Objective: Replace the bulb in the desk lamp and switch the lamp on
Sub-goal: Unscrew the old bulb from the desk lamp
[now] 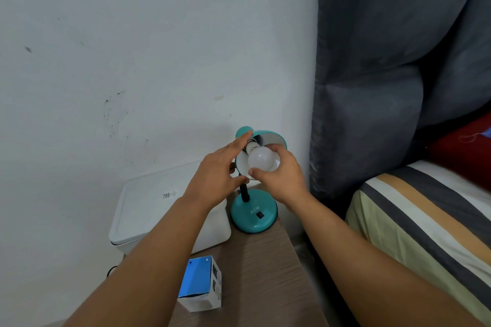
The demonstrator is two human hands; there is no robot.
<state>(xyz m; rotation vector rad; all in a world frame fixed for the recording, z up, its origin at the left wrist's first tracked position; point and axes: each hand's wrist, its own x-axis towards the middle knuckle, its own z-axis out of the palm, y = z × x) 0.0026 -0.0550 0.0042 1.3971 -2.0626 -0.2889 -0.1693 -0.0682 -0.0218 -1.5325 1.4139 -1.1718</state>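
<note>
My right hand grips the white bulb, thumb under its globe and fingers curled round the far side. The bulb sits in the mouth of the teal lamp shade, its neck running up and away from my right hand into the socket, so its long axis tilts from near-low to far-high. Any turning goes about that line, I judge. My left hand lies just left of the bulb, fingers straight, tips against the shade's back, thumb near the rim; it grasps nothing. The right hand is the nearer one to the globe. Below both hands the lamp base stands on the worktop with its black switch facing me.

I count one lamp, one bulb, one bulb box near my left forearm, one white printer left of the base.
</note>
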